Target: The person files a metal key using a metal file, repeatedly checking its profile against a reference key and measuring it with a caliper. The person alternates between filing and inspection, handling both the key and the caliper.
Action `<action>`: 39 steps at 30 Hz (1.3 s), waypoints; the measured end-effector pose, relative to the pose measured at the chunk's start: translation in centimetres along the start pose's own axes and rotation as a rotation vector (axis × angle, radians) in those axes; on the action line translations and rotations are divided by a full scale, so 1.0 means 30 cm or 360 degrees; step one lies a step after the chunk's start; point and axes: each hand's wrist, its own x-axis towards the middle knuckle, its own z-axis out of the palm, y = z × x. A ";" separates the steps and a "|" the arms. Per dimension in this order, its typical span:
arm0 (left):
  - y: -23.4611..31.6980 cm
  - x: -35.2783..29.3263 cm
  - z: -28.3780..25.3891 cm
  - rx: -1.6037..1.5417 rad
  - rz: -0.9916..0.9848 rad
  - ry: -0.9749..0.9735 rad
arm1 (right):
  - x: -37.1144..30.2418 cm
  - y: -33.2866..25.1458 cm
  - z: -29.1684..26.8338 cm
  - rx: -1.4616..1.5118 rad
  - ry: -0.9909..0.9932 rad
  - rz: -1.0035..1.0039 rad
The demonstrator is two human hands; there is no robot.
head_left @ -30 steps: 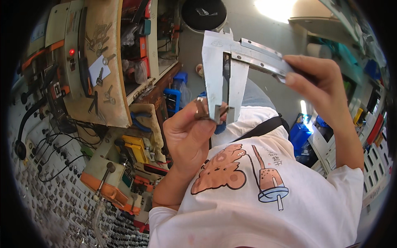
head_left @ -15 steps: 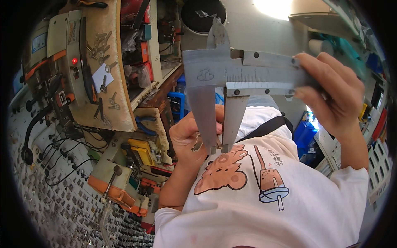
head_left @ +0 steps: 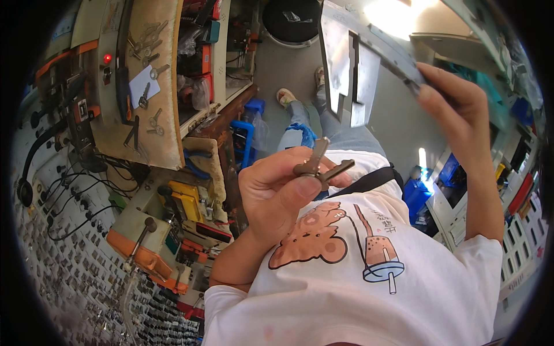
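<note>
My left hand (head_left: 270, 185), in front of my shirt, is closed with thumb and fingers pinching keys (head_left: 321, 151). Two metal key blades stick out beyond the fingertips, one pointing up, the other to the right. How many keys the fingers cover is hidden. My right hand (head_left: 464, 109) is raised at the right, its fingers closed on the end of a vernier caliper (head_left: 366, 75). The caliper extends up and left, tilted, its long metal jaws hanging downward with a narrow gap between them. It stands apart from the keys.
At the left, a workbench (head_left: 166, 109) carries several loose keys (head_left: 149, 41) and a white paper (head_left: 137, 86). A machine with a red light (head_left: 107, 58) adjoins it. Below stands an orange and grey machine (head_left: 144, 254). A round black seat (head_left: 291, 22) is ahead; blue bins (head_left: 416, 198) stand right.
The caliper has come away from the left hand, moving up and turning, so its face is now angled. The left hand has turned, bringing the keys into clear sight.
</note>
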 end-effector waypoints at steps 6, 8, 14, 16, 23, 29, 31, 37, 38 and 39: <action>-0.002 0.003 0.001 -0.0024 -0.0014 -0.0004 | 0.002 -0.011 0.009 -0.0014 -0.0106 0.0081; 0.000 0.004 0.000 -0.0054 -0.0026 -0.0005 | -0.003 -0.015 0.015 0.0010 -0.0123 0.0109; 0.010 0.000 -0.015 -0.0170 -0.0112 -0.0061 | 0.001 -0.033 0.022 0.0006 -0.0196 0.0185; 0.013 -0.006 -0.018 -0.0135 -0.0126 -0.0024 | 0.007 -0.036 0.026 -0.0050 -0.0245 0.0186; 0.068 -0.017 0.004 0.0057 -0.0249 0.0176 | 0.025 -0.018 0.047 -0.0024 -0.0365 0.0274; 0.066 -0.023 -0.040 -0.0377 -0.0420 0.0033 | 0.032 0.009 0.083 0.0146 -0.0462 0.0367; 0.093 -0.026 -0.028 -0.0098 -0.0390 0.0140 | 0.037 0.002 0.097 0.0165 -0.0506 0.0428; 0.090 -0.057 -0.096 0.0696 0.0321 0.0302 | 0.047 -0.035 0.162 0.0149 -0.0524 0.0496; 0.087 -0.059 -0.106 0.0607 0.0356 0.0311 | 0.049 -0.041 0.176 0.0153 -0.0524 0.0510; 0.087 -0.061 -0.117 0.0520 0.0390 0.0321 | 0.050 -0.043 0.192 0.0145 -0.0507 0.0504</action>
